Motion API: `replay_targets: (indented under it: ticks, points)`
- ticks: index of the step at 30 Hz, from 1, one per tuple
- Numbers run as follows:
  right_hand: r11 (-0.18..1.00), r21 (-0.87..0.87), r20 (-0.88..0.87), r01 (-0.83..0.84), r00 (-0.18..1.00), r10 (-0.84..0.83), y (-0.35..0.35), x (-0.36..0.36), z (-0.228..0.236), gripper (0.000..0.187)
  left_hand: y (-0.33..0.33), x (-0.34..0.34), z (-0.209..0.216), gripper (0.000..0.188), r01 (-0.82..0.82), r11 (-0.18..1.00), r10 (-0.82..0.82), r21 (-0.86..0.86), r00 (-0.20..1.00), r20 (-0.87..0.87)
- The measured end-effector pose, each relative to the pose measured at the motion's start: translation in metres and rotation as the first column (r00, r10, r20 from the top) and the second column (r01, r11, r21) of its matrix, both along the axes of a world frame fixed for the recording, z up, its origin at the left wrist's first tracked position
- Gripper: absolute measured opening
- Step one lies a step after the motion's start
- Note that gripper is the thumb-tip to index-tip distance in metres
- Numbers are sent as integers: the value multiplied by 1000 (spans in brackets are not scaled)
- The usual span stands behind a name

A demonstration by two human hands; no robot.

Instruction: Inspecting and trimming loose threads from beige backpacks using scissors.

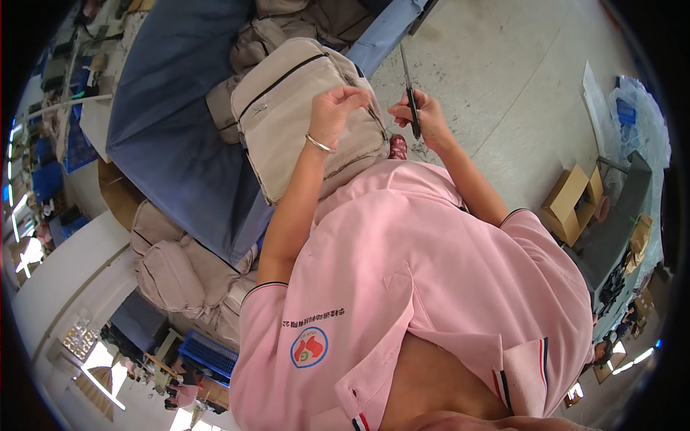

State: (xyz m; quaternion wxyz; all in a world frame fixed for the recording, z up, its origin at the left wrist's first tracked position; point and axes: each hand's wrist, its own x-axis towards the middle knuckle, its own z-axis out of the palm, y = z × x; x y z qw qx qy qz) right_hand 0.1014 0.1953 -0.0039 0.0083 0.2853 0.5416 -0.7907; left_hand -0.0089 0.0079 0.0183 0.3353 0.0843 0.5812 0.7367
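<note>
A beige backpack [284,118] with a dark zipper lies tilted in front of me, against my lap. My left hand [336,111], a bangle on its wrist, is over the backpack's right part. Its fingers are closed in a pinch, and what they hold, if anything, is too small to make out. Just off the bag's right edge, my right hand [425,118] is closed around a slim tool [412,108] with a black handle and a long narrow metal blade pointing away from me. The two hands are a short gap apart.
A blue cloth-covered surface [180,93] spreads on the left, with more beige bags [277,39] at its far end. Other beige bags [172,276] are piled at lower left. An open cardboard box [573,203] stands right, near a clear plastic bag [640,118]. Grey floor [510,79] shows beyond.
</note>
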Motion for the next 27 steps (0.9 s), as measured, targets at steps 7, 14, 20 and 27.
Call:
replay_targets:
  ticks: [7,14,20,27]
  points:
    - [998,-22,-96,-52,994,50,19,10,17,25,19,-6,31,15,-19,998,20,66,1000,-16]
    - [992,80,-73,-93,992,99,25,25,6,20,20,6,32,29,59,951,-188,-302,888,-421]
    - [998,62,-25,17,1000,-15,35,35,-3,24,-3,42,13,37,38,766,-546,-641,566,-618]
    - [999,33,-42,19,999,-18,43,35,1,26,22,57,1,40,-13,574,-779,-818,299,-551]
